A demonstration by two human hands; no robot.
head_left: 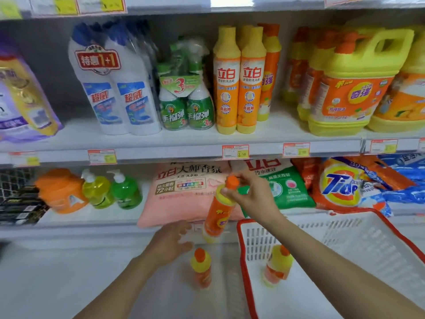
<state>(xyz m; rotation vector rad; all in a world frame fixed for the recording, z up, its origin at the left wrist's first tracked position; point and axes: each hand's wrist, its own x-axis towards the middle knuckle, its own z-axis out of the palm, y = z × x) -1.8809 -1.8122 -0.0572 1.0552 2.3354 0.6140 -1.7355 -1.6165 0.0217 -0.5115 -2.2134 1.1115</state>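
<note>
My right hand (pixel 251 196) grips the neck of an orange and yellow dish-soap bottle (pixel 217 217) just below its orange cap, holding it tilted in the air before the lower shelf. My left hand (pixel 171 244) hovers below and left of that bottle, fingers loosely spread, holding nothing. A second bottle of the same kind (pixel 201 269) stands on the white surface just under my left hand. A third one (pixel 277 265) stands inside the white basket with a red rim (pixel 240 245) at the right.
The upper shelf (pixel 161 143) carries white cleaner bottles (pixel 119 88), green spray bottles (pixel 187 97), tall yellow-orange soap bottles (pixel 239 81) and big yellow jugs (pixel 349 84). The lower shelf holds a pink powder bag (pixel 184 192), a green bag (pixel 287 187), a Tide bag (pixel 342 185) and pump bottles (pixel 112 189).
</note>
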